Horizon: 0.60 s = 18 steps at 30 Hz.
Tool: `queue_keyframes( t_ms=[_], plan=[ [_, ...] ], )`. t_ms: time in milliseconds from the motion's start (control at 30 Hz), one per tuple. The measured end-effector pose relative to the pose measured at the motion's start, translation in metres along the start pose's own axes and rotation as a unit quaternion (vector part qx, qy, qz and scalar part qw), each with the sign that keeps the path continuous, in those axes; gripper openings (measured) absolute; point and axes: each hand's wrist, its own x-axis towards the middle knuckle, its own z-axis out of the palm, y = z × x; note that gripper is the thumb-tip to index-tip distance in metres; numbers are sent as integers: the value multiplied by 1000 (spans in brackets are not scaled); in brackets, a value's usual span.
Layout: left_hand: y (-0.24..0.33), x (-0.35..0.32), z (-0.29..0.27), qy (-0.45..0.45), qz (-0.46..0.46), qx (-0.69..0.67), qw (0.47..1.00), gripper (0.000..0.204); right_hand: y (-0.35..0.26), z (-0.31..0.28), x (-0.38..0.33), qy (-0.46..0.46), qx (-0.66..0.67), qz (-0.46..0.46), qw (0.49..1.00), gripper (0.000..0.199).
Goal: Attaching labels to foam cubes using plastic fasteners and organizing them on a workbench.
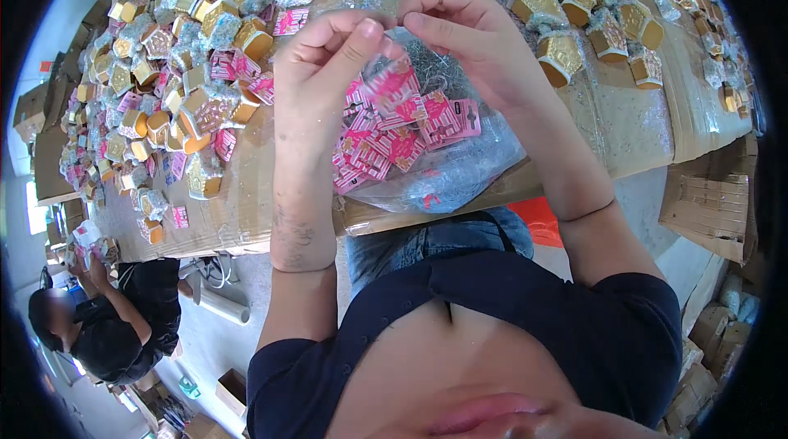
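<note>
My left hand (324,57) is closed in a pinch, with a pink-and-white hang tag (392,87) hanging blurred just under its fingertips. Thumb and forefinger of my right hand (472,32) are pressed together beside it; whatever thin thing they hold is too small to make out. Below both hands, several more pink cards (386,147) lie on a clear plastic bag (468,168) at the table's near edge. Fine clear strands (431,65), perhaps loops, are bunched on the bag behind the cards.
A big heap of gold-and-white house-shaped ornaments (209,110) trimmed with silvery tinsel covers the left, many with pink tags. More untagged-looking ornaments (562,57) stand at the right on the cardboard-covered table (624,127). A co-worker (115,332) sits at the lower left. An open carton (710,201) stands right.
</note>
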Motion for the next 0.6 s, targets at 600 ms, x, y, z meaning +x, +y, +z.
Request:
queue_keyframes(
  t_ms=[600],
  plan=[
    [-4,-3,13,40,-17,76,996,23,-9,5,-3,106,-473,-353,800,11]
  ],
)
